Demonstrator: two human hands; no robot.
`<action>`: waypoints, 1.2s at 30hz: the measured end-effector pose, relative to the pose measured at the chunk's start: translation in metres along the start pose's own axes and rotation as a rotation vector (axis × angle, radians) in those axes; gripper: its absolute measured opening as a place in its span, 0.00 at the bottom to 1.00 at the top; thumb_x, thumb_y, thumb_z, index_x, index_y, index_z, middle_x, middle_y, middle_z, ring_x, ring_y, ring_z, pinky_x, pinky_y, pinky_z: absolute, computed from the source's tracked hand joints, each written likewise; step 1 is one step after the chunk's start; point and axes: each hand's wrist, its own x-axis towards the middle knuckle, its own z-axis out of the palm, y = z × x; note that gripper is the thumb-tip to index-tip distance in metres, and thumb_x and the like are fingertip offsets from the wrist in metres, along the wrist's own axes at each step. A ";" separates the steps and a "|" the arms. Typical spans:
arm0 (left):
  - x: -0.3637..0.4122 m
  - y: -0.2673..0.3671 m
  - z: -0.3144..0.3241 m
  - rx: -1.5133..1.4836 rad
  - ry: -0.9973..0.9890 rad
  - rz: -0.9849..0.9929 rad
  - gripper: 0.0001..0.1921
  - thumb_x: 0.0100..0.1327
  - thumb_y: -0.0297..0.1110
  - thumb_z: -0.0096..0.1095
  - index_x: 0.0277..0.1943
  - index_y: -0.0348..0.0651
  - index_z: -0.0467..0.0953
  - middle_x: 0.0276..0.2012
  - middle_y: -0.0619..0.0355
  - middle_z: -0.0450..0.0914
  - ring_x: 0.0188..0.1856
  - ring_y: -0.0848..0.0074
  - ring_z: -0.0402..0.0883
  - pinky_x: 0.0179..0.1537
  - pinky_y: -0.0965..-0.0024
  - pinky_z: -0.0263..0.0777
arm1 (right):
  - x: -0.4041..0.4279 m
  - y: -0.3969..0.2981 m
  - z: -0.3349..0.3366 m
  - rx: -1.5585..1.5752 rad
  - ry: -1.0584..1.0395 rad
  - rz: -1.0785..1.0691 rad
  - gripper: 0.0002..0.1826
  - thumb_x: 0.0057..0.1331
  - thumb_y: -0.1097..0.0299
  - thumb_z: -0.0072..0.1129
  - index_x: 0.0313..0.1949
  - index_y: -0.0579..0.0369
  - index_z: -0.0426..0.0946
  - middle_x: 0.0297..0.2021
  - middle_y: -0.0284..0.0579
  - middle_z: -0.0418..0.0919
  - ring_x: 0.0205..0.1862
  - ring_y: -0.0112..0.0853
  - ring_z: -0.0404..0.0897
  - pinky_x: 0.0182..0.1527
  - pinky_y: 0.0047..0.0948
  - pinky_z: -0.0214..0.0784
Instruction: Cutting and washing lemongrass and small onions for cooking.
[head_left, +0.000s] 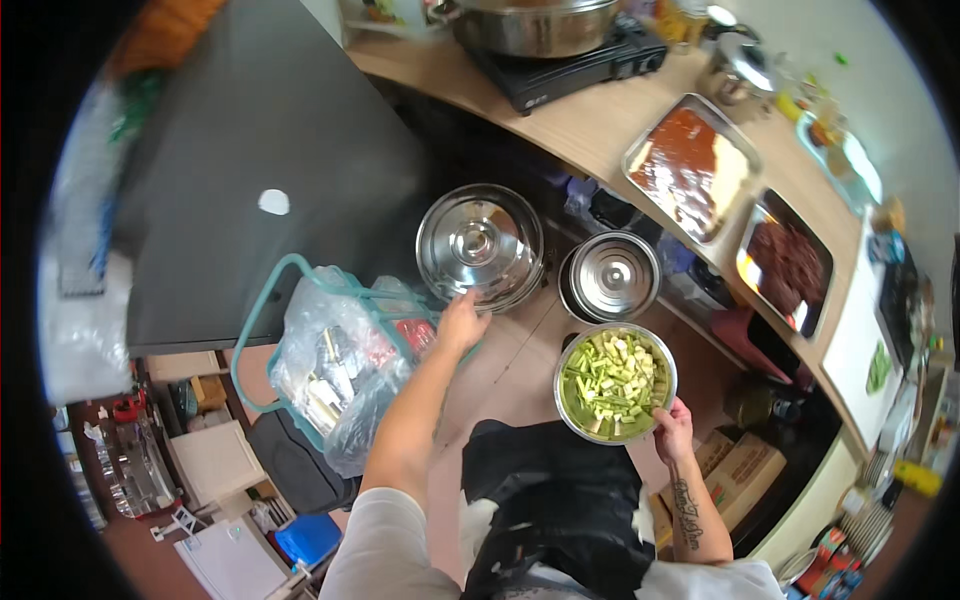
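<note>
My right hand (674, 433) grips the rim of a round steel bowl (562, 409). Chopped green vegetable pieces (619, 379), some pale and some stalk-like, lie inside it. Ahead of my outstretched left arm, a shiny steel lid (476, 236) covers a wide round vessel low down. My left hand (463, 324) is at the near edge of that lid; blur hides whether its fingers grip the rim. A smaller round steel vessel or lid (615, 275) lies just beyond the bowl.
A teal basket (300, 427) with plastic bags stands left, beside a dark tabletop (300, 135). On the wooden counter (450, 82) are a portable stove (592, 75) bearing a pot (536, 30), a tray of reddish-brown sauce (679, 157) and a tray of dark food (787, 262). Cardboard boxes (742, 472) sit right.
</note>
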 end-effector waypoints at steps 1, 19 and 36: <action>0.029 0.001 0.008 -0.005 -0.017 -0.016 0.28 0.60 0.41 0.71 0.62 0.44 0.73 0.60 0.43 0.77 0.57 0.51 0.82 0.57 0.52 0.78 | 0.018 -0.002 -0.003 -0.009 0.006 0.022 0.15 0.67 0.79 0.56 0.54 0.62 0.78 0.47 0.42 0.85 0.45 0.28 0.83 0.47 0.28 0.76; 0.237 -0.058 0.041 0.039 0.022 -0.145 0.28 0.48 0.42 0.77 0.54 0.50 0.77 0.54 0.45 0.77 0.54 0.48 0.82 0.57 0.51 0.77 | 0.189 -0.031 0.050 0.016 0.217 0.034 0.13 0.69 0.80 0.55 0.52 0.59 0.77 0.42 0.39 0.83 0.35 0.25 0.78 0.43 0.28 0.74; 0.130 -0.074 -0.046 -0.986 0.605 -0.220 0.22 0.62 0.17 0.63 0.56 0.41 0.66 0.48 0.58 0.70 0.44 0.75 0.79 0.42 0.73 0.75 | 0.396 -0.015 0.267 -1.172 -0.442 -0.444 0.10 0.76 0.63 0.52 0.44 0.58 0.75 0.37 0.57 0.80 0.38 0.54 0.83 0.40 0.46 0.76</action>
